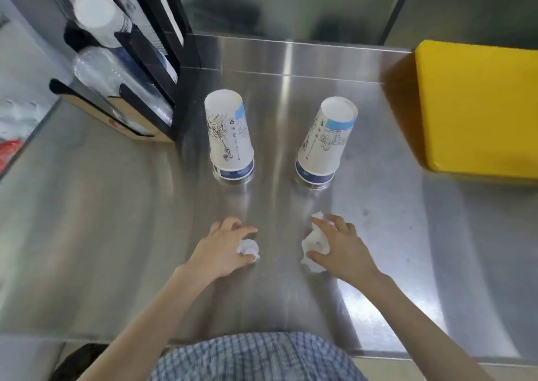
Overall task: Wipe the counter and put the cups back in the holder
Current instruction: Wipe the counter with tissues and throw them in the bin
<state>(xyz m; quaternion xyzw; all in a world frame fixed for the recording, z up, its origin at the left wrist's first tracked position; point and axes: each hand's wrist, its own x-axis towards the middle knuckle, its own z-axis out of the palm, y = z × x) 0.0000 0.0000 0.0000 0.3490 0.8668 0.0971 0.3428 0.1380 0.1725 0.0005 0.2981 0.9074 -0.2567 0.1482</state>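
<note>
Two white paper cups with blue bands stand upside down on the steel counter (116,206), the left cup (228,136) nearer the holder and the right cup (326,140) beside it. The black cup holder (151,69) at the back left carries stacks of cups and clear lids. My left hand (221,249) rests on the counter in front of the left cup, fingers curled over a small crumpled tissue (249,248). My right hand (340,249) lies in front of the right cup, fingers spread over a larger crumpled tissue (314,242).
A yellow box (477,110) sits at the back right of the counter. A steel wall (291,2) rises behind the cups. The counter's front edge runs just above my checked shirt (256,357). Clutter lies beyond the left edge.
</note>
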